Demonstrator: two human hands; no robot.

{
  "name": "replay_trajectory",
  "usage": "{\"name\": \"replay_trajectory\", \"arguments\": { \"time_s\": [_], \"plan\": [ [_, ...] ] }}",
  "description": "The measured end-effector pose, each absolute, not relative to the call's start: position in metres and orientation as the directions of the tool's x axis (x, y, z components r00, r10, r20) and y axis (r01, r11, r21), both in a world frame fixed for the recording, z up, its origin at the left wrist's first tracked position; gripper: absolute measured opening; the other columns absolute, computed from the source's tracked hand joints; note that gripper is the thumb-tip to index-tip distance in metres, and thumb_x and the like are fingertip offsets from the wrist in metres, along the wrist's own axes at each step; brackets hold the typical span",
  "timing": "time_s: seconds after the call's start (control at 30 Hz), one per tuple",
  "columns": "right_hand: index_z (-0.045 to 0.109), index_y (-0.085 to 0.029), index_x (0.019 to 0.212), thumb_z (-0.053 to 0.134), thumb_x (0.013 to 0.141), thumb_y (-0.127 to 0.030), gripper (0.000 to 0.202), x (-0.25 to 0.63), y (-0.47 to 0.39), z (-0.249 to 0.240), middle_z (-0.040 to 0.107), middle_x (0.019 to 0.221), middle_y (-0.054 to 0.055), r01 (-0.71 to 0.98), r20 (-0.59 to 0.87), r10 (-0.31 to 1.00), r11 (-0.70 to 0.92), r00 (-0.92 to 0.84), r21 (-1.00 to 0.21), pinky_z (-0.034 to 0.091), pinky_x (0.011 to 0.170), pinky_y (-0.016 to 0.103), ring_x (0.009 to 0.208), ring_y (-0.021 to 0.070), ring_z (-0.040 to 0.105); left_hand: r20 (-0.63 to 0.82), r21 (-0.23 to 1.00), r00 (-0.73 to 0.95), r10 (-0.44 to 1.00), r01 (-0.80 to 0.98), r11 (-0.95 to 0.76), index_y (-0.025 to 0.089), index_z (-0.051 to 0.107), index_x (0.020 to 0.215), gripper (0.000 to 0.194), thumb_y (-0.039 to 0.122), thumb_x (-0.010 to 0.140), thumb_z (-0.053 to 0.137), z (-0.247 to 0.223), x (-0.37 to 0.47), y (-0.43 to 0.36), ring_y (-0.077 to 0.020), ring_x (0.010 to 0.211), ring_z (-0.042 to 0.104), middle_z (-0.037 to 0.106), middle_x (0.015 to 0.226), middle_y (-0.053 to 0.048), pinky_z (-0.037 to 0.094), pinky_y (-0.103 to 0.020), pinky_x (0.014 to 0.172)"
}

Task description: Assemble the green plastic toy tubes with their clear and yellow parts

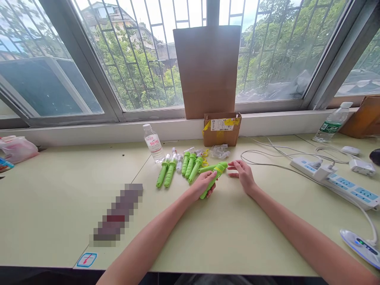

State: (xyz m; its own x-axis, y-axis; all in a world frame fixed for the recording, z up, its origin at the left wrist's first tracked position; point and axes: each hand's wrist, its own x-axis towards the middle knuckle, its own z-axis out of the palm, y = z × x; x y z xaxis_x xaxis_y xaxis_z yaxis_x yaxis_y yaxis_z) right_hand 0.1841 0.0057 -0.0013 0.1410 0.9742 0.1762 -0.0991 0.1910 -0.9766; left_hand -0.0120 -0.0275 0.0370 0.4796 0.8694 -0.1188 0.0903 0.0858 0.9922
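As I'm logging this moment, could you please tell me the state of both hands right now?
Left hand: closed, holding a green handle.
Right hand: open, fingertips by that handle's far end; contact cannot be told.

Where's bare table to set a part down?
Free: table left of the blurred patch, nearer than the bag; between the forearms; between right forearm and power strip. Crowded: beyond the hands, green handles and small box; behind the strip, the charger.
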Motion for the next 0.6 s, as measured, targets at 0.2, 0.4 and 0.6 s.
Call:
{"name": "replay_trajectory", "arguments": {
  "time_s": [0.2,0.4,0.6],
  "plan": [
    [0.058,-0.02,0.081,0.063,0.075,-0.046,0.027,0.192,0.029,-0.008,0.062,0.092,0.005,-0.133,0.131,0.958,0.169,0.254,-0.977,0.061,0.063,0.034,0.09,0.022,0.063,-0.11,0.993,0.477,0.872,0.086,0.078,0.019,0.044,0.083,0.041,0.06,0.083,0.046,0.035,-0.011,-0.027,-0.0056,0.029,0.038,0.045,0.048,0.009,0.028,-0.017,0.029],
    [0.058,-0.021,0.084,0.061,0.074,-0.05,0.03,0.194,0.047,-0.014,0.062,0.088,0.005,0.027,0.207,0.929,0.209,0.307,-0.978,0.059,0.065,0.034,0.086,0.0208,0.062,-0.104,0.994,0.481,0.87,0.068,0.082,0.019,0.043,0.083,0.041,0.06,0.083,0.048,0.031,-0.012,-0.025,-0.0064,0.028,0.038,0.045,0.047,0.009,0.029,-0.017,0.028],
    [0.066,-0.022,0.093,0.051,0.079,-0.055,0.039,0.192,0.063,-0.009,0.067,0.102,0.006,0.175,0.296,0.923,0.258,0.247,-0.95,0.045,0.092,0.043,0.104,0.0252,0.057,-0.101,0.995,0.489,0.866,0.069,0.077,0.019,0.044,0.084,0.041,0.06,0.081,0.05,0.029,-0.012,-0.024,-0.0067,0.03,0.04,0.048,0.048,0.008,0.03,-0.017,0.028]
  ]
}}
